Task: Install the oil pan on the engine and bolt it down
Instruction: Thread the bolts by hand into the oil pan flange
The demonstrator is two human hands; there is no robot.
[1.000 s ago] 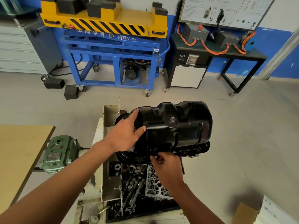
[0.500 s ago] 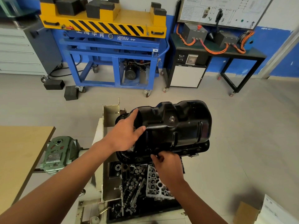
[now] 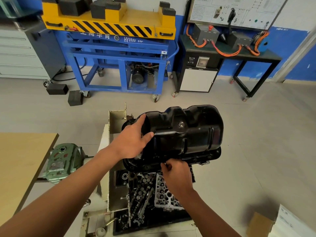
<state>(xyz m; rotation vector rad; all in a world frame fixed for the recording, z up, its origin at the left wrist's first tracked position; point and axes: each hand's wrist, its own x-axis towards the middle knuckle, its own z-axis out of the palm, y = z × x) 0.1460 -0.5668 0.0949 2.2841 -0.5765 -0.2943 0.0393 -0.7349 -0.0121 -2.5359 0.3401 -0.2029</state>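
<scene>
Just beyond our right hand sits the oil pan, dome up over the stand, long axis left-right. Right fingers, nearer the near flange, pinch narrow on something small, likely a bolt. Left hand is spread wide on the pan's left end.

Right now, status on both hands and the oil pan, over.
Left hand flat on oil pan, steadying it. Right hand pinches what looks like a bolt at the near flange. Nothing seen blocking the flange.
</scene>
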